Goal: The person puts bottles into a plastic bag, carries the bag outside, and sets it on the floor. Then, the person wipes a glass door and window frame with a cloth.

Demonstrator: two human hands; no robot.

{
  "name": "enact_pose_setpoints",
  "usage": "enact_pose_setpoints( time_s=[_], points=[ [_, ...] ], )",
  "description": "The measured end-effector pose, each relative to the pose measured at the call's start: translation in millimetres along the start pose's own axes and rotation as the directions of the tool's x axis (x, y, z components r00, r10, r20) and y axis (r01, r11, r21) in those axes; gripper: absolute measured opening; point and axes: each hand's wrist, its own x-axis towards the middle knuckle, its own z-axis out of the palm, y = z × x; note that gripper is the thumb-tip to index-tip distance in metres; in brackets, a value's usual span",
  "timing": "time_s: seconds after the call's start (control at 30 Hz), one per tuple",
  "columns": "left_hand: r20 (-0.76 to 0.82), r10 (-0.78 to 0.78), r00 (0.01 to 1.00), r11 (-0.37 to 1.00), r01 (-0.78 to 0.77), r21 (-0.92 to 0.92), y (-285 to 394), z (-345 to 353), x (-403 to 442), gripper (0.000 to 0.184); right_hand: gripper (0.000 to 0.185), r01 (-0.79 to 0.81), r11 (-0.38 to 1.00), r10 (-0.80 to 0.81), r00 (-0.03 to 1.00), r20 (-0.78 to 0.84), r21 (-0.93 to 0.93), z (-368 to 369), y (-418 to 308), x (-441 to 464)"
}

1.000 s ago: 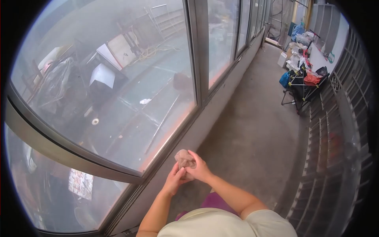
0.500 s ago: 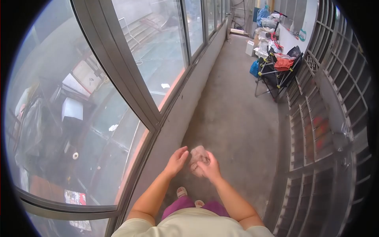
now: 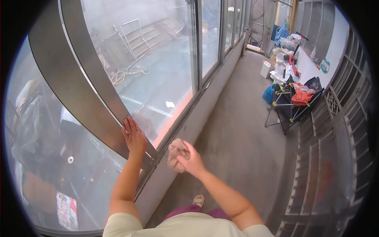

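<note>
A crumpled brownish-pink cloth [image 3: 177, 155] is gripped in my right hand [image 3: 192, 161], held in front of the low wall below the windows. My left hand [image 3: 134, 136] lies against the metal frame [image 3: 100, 85] of the window at left, its fingers stretched out along the upright. Nothing shows in that left hand. Beside the frame is the window glass [image 3: 146, 59], through which the floor on the other side is visible.
A folding chair [image 3: 294, 104] with red cloth on it stands on the right. Behind it are piled bags [image 3: 286, 67] and a white box [image 3: 265, 69]. Metal grilles [image 3: 316, 170] line the right side. The concrete floor [image 3: 237, 130] runs ahead between windows and grilles.
My left hand has gone from beside the cloth to the window frame. The right hand has moved left with the cloth. The view has shifted towards the windows.
</note>
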Motion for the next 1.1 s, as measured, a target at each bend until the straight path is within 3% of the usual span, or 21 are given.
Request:
enact_pose_setpoints(
  time_s=[0.1,0.2,0.3,0.43,0.53,0.63,0.73,0.77,1.0,1.1],
  points=[
    [-0.107,0.067,0.992,0.995,-0.058,0.082,0.8,30.0,4.9,0.064,0.071,0.019,1.000,-0.019,1.000,0.013,0.017,-15.7,3.9,52.2],
    [0.078,0.161,0.984,0.982,-0.167,0.085,16.2,46.5,32.9,0.060,0.075,0.026,0.999,-0.027,0.998,0.054,0.026,-25.0,1.3,101.4],
    [0.062,0.183,0.981,0.982,-0.180,-0.050,38.1,42.3,62.6,0.057,0.079,0.051,0.995,-0.063,0.990,0.124,0.091,-34.2,-3.5,158.0],
    [-0.046,0.086,0.995,0.996,-0.085,0.027,44.8,13.2,69.9,0.058,0.081,0.126,0.985,-0.144,0.977,0.160,0.117,-47.5,15.9,232.1],
    [-0.170,-0.191,0.967,0.972,0.211,0.104,44.4,12.8,70.7,0.061,0.079,0.163,0.979,-0.179,0.974,0.136,0.118,-51.8,28.2,294.5],
    [-0.273,-0.128,0.953,0.911,0.222,0.347,37.0,33.7,78.4,0.062,0.076,0.230,0.970,-0.239,0.960,0.144,0.079,-32.5,18.7,359.4],
    [-0.279,-0.096,0.956,0.887,0.209,0.413,34.0,37.7,82.3,0.065,0.075,0.284,0.959,-0.281,0.942,0.182,0.009,4.8,20.1,379.6],
    [-0.269,-0.095,0.959,0.887,0.204,0.415,34.5,38.3,80.3,0.065,0.075,0.344,0.936,-0.330,0.932,0.146,-0.079,14.8,23.1,380.3],
    [-0.241,-0.068,0.968,0.914,0.157,0.374,38.2,43.9,87.6,0.069,0.077,0.318,0.909,-0.351,0.933,-0.081,-0.270,36.3,29.6,400.4],
    [-0.208,-0.071,0.975,0.948,0.131,0.290,47.1,35.6,95.1,0.067,0.076,0.291,0.922,-0.335,0.930,-0.149,-0.255,33.3,32.1,413.0]
  ],
)
